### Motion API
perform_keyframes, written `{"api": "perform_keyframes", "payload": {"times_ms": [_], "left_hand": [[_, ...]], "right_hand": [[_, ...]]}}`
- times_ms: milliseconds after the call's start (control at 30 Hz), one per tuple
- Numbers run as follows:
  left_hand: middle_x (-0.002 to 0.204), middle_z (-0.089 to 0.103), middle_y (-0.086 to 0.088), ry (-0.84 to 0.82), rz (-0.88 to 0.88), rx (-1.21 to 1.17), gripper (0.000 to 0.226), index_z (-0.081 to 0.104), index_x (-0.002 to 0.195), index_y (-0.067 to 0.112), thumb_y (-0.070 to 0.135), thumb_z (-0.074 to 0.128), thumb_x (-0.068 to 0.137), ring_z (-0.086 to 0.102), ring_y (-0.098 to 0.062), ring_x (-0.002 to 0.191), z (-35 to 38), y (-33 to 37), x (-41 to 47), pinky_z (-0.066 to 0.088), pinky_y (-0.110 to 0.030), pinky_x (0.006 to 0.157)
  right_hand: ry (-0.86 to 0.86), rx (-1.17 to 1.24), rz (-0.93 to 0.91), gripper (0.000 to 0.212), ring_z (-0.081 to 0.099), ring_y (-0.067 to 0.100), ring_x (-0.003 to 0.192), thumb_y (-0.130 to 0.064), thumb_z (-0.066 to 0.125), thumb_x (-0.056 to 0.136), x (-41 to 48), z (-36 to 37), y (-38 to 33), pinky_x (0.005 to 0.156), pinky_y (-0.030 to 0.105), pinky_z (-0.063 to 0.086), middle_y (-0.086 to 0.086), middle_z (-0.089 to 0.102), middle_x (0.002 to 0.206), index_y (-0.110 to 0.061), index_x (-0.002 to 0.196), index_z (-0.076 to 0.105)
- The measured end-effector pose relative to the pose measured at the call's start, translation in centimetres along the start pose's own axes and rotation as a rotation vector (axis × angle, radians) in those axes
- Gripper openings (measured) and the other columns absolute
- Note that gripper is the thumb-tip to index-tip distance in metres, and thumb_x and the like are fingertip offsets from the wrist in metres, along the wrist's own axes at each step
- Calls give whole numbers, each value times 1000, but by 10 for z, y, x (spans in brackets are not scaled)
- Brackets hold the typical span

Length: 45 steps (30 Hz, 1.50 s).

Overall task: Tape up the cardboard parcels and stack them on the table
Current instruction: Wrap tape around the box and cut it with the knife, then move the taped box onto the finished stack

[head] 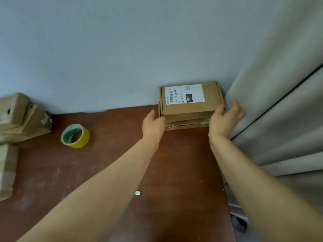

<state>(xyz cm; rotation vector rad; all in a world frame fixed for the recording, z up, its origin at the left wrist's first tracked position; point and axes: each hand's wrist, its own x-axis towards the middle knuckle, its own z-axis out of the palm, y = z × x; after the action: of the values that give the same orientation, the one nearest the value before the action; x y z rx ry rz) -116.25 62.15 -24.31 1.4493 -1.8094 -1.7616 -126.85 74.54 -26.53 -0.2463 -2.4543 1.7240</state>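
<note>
A person's left hand (pixel 153 125) and right hand (pixel 224 119), fingers loosely spread, flank the top parcel (pixel 188 109) of a cardboard stack. The left touches its near-left corner, the right its right edge. The stack stands on the brown table (pixel 122 163) against the wall, with a curtain (pixel 279 119) just right of it, a yellow tape roll (pixel 75 136) well to its left, and more parcels (pixel 21 119) farther left.

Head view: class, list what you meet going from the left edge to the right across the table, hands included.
From the left: pile of cardboard parcels → yellow tape roll → left hand → stack of parcels, labelled one on top → right hand → grey curtain.
</note>
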Motion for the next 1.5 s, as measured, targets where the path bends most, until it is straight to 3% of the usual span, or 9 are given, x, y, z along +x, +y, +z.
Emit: {"api": "perform_keyframes", "payload": {"times_ms": [100, 300, 600, 833, 1000, 1167, 1267, 1400, 1500], "left_hand": [[148, 41, 1, 54, 9, 14, 58, 36, 146, 16, 9, 50, 90, 39, -17, 134, -25, -5, 2, 29, -22, 101], [144, 46, -2, 94, 61, 30, 57, 41, 143, 14, 13, 54, 87, 44, -17, 131, -99, -16, 5, 33, -25, 104], [138, 50, -5, 198, 173, 91, 53, 43, 141, 13, 13, 55, 89, 50, -15, 117, -317, -75, 18, 38, -23, 91], [141, 45, -5, 443, 46, 88, 50, 43, 140, 13, 13, 50, 90, 45, -20, 125, -499, -157, 12, 38, -29, 101], [149, 28, -17, 614, -210, 233, 56, 39, 142, 11, 12, 50, 86, 23, -33, 136, -573, -199, 25, 23, -33, 106], [154, 26, -10, 444, -320, 30, 77, 5, 152, 12, 12, 49, 89, 27, -28, 139, -595, -219, 37, 29, -26, 100], [148, 37, -14, 429, -331, 31, 72, 17, 150, 4, 17, 52, 88, 37, -28, 134, -588, -221, 28, 33, -29, 97], [84, 65, -16, 251, -363, 34, 22, 63, 95, -4, 13, 53, 86, 62, -26, 74, -552, -217, 8, 52, -33, 69], [81, 64, -14, 36, -358, 66, 20, 54, 71, 10, 2, 44, 86, 60, -23, 70, -501, -213, -9, 52, -33, 67]], "right_hand": [[-90, 19, -200, 36, 52, 32, 112, 0, 48, 91, -37, 11, -17, 94, 12, 34, 21, 37, 137, 1, 127, 51], [-416, 3, -286, 31, 55, 23, 103, -1, 46, 92, -122, 58, -44, 99, 40, 42, -2, 50, 112, -7, 121, 56], [-741, 8, -227, 23, 61, 14, 102, -6, 47, 94, -328, 161, -76, 93, 29, 45, -1, 67, 107, -15, 111, 60], [-1037, -110, -168, 18, 63, 15, 89, -7, 49, 94, -482, 216, -79, 74, 15, 47, -1, 65, 96, -20, 102, 59], [-1261, -272, -109, 27, 59, 23, 112, -11, 49, 97, -541, 247, -77, 102, 36, 44, 11, 63, 120, -8, 122, 58], [-1480, -340, -25, 45, 42, 12, 127, -16, 43, 100, -569, 272, -78, 105, 25, 32, 3, 41, 147, -10, 144, 37], [-1496, -338, -44, 43, 43, 8, 113, -23, 47, 98, -567, 280, -75, 90, 21, 32, 1, 45, 142, -14, 140, 43], [-1329, -473, -152, 55, 37, 22, 131, -30, 47, 96, -528, 275, -61, 108, 34, 31, 10, 33, 148, -16, 147, 32], [-1223, -668, -311, 49, 30, 32, 134, -28, 43, 96, -490, 264, -47, 108, 39, 29, 13, 36, 144, -18, 144, 37]]}}
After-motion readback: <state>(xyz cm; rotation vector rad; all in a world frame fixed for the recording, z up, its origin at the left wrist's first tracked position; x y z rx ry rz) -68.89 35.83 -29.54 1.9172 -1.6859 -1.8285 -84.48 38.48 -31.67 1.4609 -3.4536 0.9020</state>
